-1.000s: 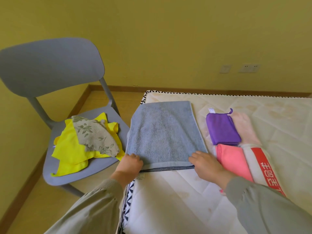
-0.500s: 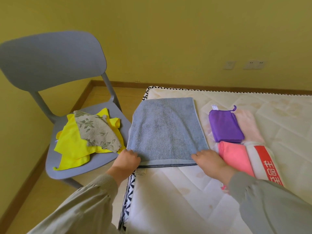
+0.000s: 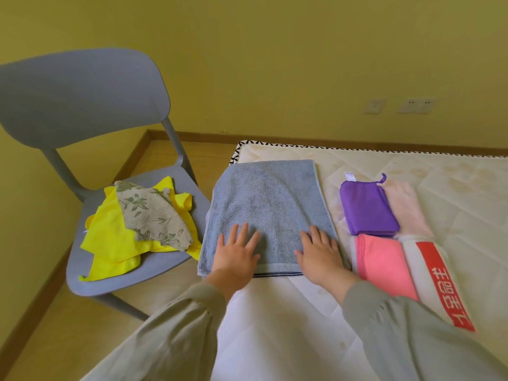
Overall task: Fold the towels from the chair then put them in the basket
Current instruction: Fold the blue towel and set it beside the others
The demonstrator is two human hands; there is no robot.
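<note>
Blue towel (image 3: 269, 199) lies at mattress (image 3: 453, 188) far-left corner, left hem overhanging. Left hand (image 3: 236, 255), right hand (image 3: 320, 257) press flat on it, fingers spread. Risk: folding drags it off the edge (little support there)

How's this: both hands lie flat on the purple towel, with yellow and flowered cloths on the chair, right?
No. The head view shows the left hand and right hand flat on the grey-blue towel; the purple towel lies untouched beside it. The chair part is right.
</note>
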